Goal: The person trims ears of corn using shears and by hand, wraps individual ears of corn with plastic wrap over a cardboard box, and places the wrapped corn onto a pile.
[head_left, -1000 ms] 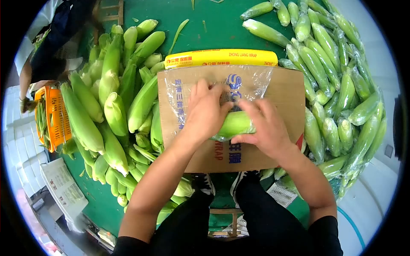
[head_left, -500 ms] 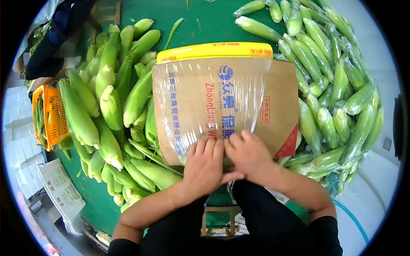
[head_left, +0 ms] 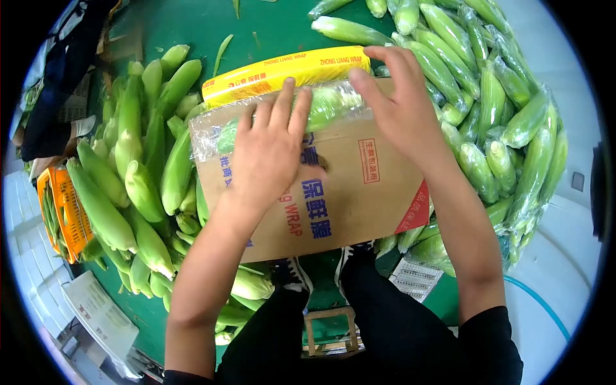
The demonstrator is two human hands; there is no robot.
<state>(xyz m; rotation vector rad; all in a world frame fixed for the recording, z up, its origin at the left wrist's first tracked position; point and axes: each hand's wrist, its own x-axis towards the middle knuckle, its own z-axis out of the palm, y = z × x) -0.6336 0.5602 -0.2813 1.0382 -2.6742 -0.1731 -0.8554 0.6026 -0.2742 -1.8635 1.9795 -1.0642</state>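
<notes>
A cardboard box (head_left: 346, 199) printed with blue and red lettering lies in front of me. Across its far end rests an ear of corn (head_left: 328, 106) in clear plastic film, just in front of a yellow roll of cling film (head_left: 282, 69). My left hand (head_left: 269, 144) lies over the corn, fingers stretched towards the roll. My right hand (head_left: 404, 106) is at the right end of the roll, thumb and index finger apart, the thumb close to the corn's tip. Its other fingers are partly hidden.
Unwrapped green corn (head_left: 144, 192) is heaped at the left, film-wrapped corn (head_left: 487, 128) at the right. An orange basket (head_left: 74, 218) stands at far left, near another person's dark sleeve (head_left: 58, 96). A small wooden stool (head_left: 330, 321) shows between my legs.
Both hands have moved from the box's near edge to its far end. The wrapped corn now shows by the roll, and the film sheet no longer covers the box's printed top.
</notes>
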